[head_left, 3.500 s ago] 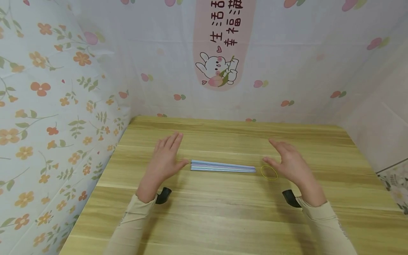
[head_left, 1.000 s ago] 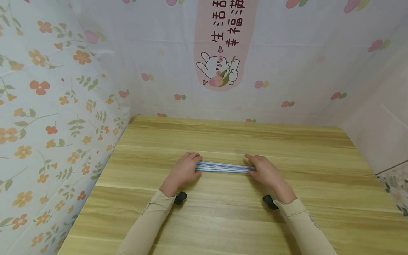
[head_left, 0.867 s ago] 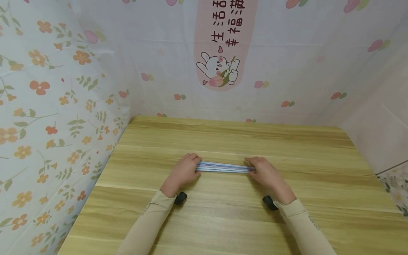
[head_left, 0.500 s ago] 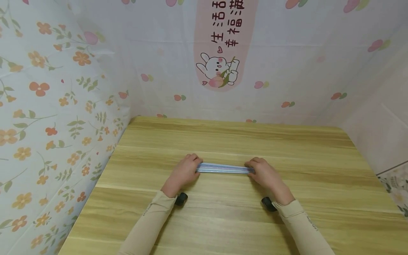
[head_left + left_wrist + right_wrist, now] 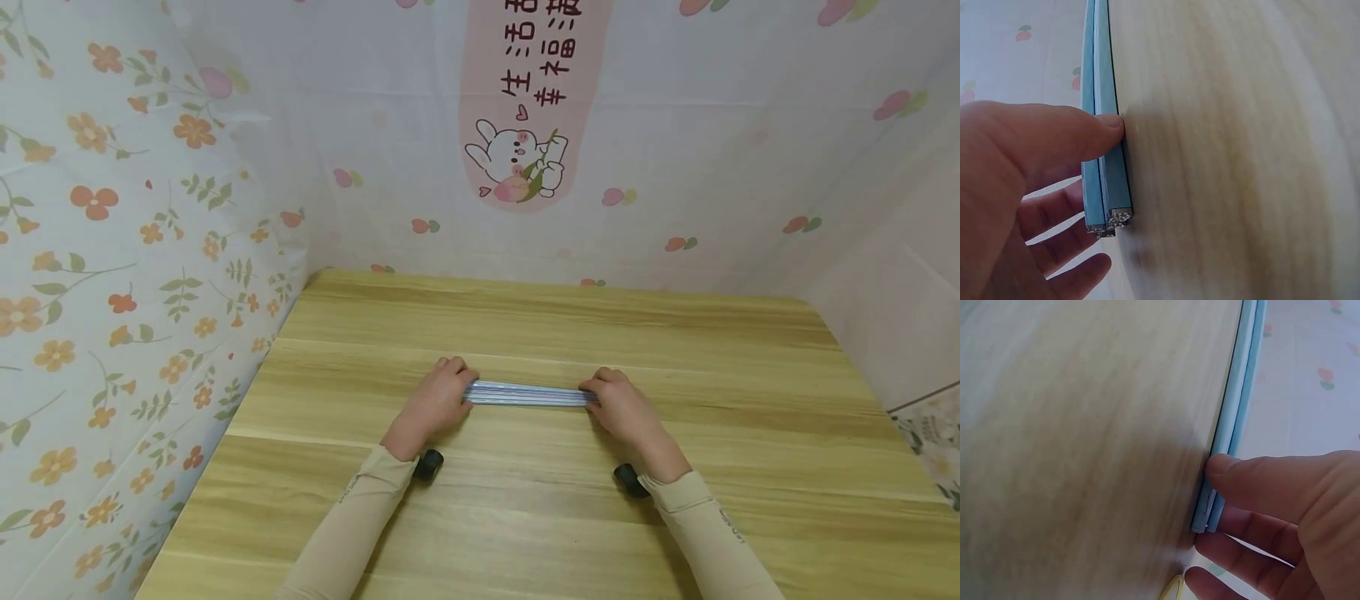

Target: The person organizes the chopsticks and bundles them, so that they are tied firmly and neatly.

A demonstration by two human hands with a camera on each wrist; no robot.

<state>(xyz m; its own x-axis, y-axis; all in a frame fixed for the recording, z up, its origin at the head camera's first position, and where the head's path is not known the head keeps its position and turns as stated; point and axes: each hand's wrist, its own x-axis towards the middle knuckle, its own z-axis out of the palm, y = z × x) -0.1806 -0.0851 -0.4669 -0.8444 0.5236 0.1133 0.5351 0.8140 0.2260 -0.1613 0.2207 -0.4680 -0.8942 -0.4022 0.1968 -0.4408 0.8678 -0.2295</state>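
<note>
Slim, straight pale-blue sticks, roughly parallel to far edge of wood-grained desk; left hand, right hand pinch opposite ends. Thin yellow loop: right wrist view only.

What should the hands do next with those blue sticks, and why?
Maybe the left hand should squeeze the blue sticks tighter: both ends are held, but the sticks look more spread out there than by the right hand.
</note>
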